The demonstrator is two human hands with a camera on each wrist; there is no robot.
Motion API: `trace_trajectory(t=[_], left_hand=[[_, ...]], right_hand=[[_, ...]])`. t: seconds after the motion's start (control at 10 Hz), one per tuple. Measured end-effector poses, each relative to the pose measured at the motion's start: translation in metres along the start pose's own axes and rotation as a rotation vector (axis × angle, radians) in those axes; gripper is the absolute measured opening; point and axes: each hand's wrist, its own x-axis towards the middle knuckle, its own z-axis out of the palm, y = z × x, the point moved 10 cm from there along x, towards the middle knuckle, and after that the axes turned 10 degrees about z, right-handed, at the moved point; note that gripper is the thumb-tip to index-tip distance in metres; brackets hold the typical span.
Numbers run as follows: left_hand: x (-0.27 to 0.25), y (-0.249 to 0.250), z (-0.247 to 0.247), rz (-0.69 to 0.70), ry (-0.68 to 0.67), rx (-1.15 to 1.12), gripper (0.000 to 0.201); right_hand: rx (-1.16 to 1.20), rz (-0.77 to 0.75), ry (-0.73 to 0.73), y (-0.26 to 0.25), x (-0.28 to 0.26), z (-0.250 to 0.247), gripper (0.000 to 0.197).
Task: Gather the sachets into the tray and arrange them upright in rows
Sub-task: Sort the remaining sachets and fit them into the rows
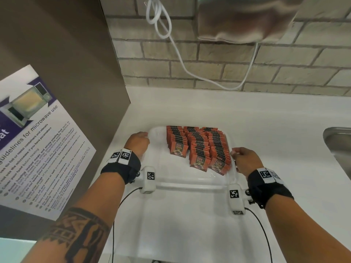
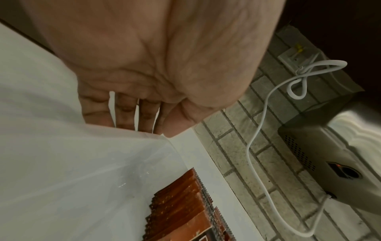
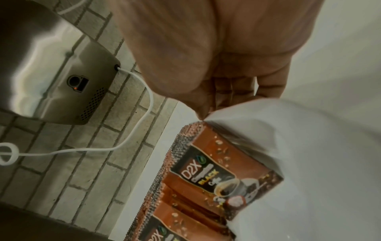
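A clear plastic tray sits on the white counter. Orange sachets stand upright in three rows in its right half; the left part is bare. My left hand grips the tray's left rim near the far corner. In the left wrist view its fingers lie under the rim of the tray with the thumb on top, and a sachet row shows below. My right hand holds the right rim; its fingers pinch the tray wall beside the front sachets.
A steel sink is set in the counter at the right. A hand dryer hangs on the brick wall, with a white cable looping down. A brown side panel with a microwave notice closes off the left.
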Motion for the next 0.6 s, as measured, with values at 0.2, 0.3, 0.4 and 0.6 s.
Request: trace_trajectory(t=[0.2, 0.3, 0.4, 0.6], left_hand=[[0.004, 0.003, 0.002, 0.008, -0.010, -0.073, 0.047], [0.002, 0.006, 0.002, 0.012, 0.000, -0.109, 0.042], [-0.001, 0.006, 0.002, 0.011, -0.009, -0.153, 0.043], [-0.039, -0.011, -0.029, 0.091, 0.178, -0.149, 0.030]], right_hand=[[-0.003, 0.002, 0.007, 0.003, 0.002, -0.001, 0.022], [-0.009, -0.006, 0.003, 0.001, 0.001, -0.001, 0.024], [-0.010, -0.013, -0.010, 0.003, -0.001, -0.003, 0.021], [0.102, -0.045, 0.078, 0.022, -0.027, -0.038, 0.020]])
